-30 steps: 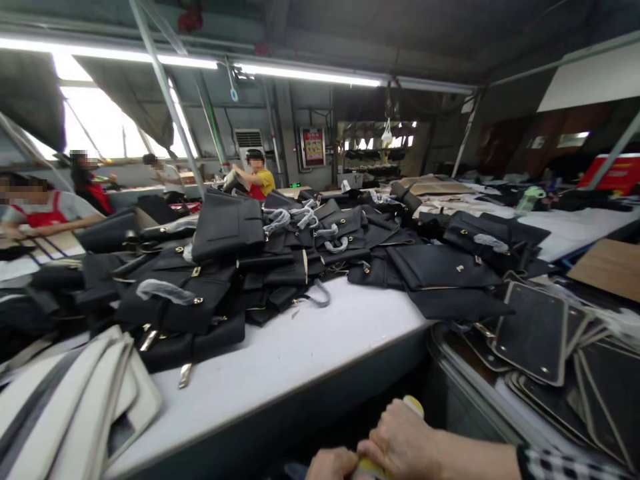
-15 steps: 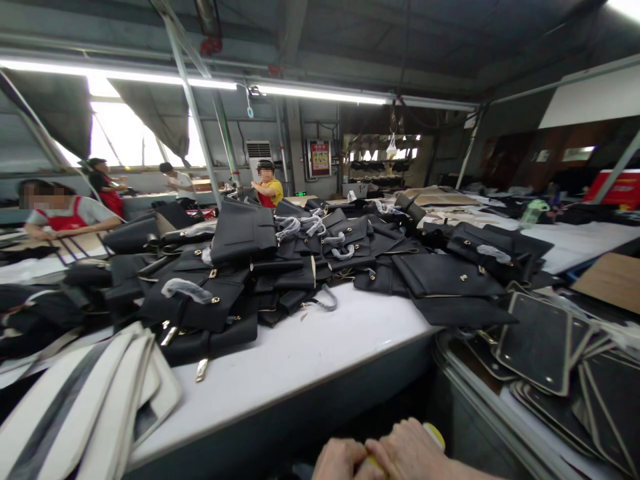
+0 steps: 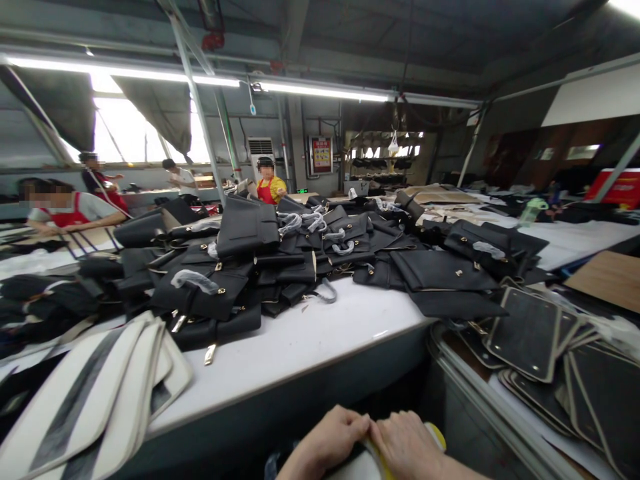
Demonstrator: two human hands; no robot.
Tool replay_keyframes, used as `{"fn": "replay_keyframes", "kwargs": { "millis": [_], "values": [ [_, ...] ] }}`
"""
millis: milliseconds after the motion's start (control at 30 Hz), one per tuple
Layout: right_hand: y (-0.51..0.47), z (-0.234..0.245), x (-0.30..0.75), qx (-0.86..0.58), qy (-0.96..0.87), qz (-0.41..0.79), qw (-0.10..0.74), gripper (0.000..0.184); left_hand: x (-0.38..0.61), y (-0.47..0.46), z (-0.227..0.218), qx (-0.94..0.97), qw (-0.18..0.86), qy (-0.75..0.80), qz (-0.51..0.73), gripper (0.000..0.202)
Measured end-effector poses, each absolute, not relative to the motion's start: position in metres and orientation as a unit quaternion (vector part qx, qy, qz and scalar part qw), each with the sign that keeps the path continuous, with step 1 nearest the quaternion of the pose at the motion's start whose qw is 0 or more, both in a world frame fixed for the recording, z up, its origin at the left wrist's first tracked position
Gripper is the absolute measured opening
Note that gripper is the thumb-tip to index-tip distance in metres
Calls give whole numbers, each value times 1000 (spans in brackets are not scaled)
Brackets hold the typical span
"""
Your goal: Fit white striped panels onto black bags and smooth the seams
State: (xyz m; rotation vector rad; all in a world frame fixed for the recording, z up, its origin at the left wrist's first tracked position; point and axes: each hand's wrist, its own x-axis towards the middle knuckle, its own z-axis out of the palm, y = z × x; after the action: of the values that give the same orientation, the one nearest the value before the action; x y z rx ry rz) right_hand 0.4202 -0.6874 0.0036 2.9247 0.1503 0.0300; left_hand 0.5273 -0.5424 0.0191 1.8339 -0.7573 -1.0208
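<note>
At the bottom edge, my left hand [image 3: 334, 437] and my right hand [image 3: 407, 440] meet, fingers curled and closed with the thumbs side by side. Both grip a yellow-edged, whitish piece [image 3: 364, 465], mostly covered by the hands and cut off by the frame, so its kind is unclear. A round yellow end [image 3: 437, 436] shows just past my right hand. Both hands are below the front edge of the white-topped table [image 3: 325, 343], apart from the black handbags [image 3: 200, 293] heaped on it.
Striped white panels [image 3: 95, 393] overhang the table's left front. Dark flat panels [image 3: 527, 333] are stacked to the right behind a metal rail [image 3: 480, 393]. Co-workers in aprons [image 3: 80, 210] stand across the table. A green bottle [image 3: 533, 211] is farther back.
My hands have risen slightly into view, and the left hand's wrist and the whitish piece now show. The camera view has shifted a little. A co-worker in yellow has changed posture.
</note>
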Motion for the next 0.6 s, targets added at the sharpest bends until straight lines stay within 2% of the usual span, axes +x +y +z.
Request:
{"fn": "replay_keyframes", "kwargs": {
  "millis": [433,600],
  "values": [
    [-686,3,414,995,26,11,97,19,528,-554,9,706,487,-263,-443,68],
    [-687,-4,408,994,16,26,103,20,528,-557,12,701,490,-257,-450,68]
  ]
}}
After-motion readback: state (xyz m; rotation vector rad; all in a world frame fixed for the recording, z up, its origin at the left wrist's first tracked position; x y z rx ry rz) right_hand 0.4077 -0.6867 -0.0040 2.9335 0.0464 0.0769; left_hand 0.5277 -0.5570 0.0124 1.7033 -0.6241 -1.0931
